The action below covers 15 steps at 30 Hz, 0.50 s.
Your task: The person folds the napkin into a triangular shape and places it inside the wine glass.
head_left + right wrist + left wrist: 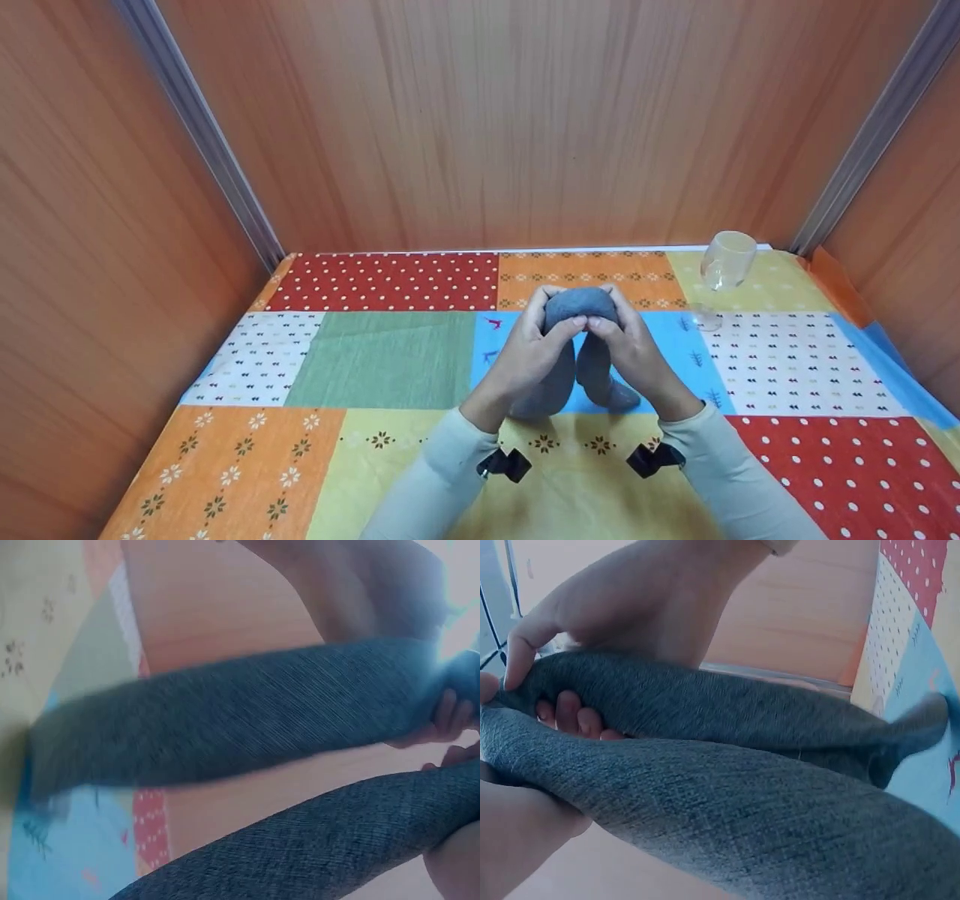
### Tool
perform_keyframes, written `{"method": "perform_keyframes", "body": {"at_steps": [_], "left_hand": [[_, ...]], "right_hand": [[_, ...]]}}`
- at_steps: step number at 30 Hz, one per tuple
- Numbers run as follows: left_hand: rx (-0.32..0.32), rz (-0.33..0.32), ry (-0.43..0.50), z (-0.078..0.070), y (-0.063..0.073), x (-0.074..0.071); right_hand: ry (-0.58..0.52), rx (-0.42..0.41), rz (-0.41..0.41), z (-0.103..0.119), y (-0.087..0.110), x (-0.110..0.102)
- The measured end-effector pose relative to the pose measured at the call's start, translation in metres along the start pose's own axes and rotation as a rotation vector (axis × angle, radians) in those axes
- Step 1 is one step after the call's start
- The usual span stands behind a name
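A long grey cloth (581, 301) with a woven texture is raised over the table, bent at its top, and its two lengths hang down side by side. My left hand (525, 352) grips it at the left of the bend, thumb in front. Opposite, my right hand (636, 352) holds the right side the same way, and the two thumb tips nearly meet. In the left wrist view the cloth (727, 802) looks rolled or twisted along its length. The lower end of the right length flares near the tabletop; whether it touches is unclear.
A clear stemmed glass (729, 259) stands at the back right of the table. A patchwork tablecloth (397, 360) covers the surface. Wood-grain panels (480, 127) close off the back and both sides. Dark wrist mounts (504, 465) sit on both sleeves.
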<state>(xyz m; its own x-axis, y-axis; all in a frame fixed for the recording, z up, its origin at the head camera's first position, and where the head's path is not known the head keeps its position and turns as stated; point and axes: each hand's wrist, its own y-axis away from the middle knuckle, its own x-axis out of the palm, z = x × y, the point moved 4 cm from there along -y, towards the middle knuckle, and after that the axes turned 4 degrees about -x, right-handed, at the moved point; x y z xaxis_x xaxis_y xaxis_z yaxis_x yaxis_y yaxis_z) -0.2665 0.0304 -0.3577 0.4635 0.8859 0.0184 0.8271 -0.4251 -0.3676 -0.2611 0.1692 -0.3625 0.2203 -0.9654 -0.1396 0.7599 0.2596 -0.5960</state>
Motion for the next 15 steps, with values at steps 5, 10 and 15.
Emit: {"method": "perform_keyframes", "body": {"at_steps": [5,10,15], "left_hand": [[0.105,0.003,-0.027,-0.013,0.002,0.005],[0.192,-0.008,-0.063,-0.023,0.002,0.006],[0.197,0.003,-0.065,-0.021,0.004,0.006]], "right_hand": [[-0.027,-0.045,-0.057,0.015,-0.001,0.005],[-0.036,-0.086,-0.064,0.025,-0.003,0.008],[-0.003,-0.062,-0.004,0.023,-0.002,0.011]]}}
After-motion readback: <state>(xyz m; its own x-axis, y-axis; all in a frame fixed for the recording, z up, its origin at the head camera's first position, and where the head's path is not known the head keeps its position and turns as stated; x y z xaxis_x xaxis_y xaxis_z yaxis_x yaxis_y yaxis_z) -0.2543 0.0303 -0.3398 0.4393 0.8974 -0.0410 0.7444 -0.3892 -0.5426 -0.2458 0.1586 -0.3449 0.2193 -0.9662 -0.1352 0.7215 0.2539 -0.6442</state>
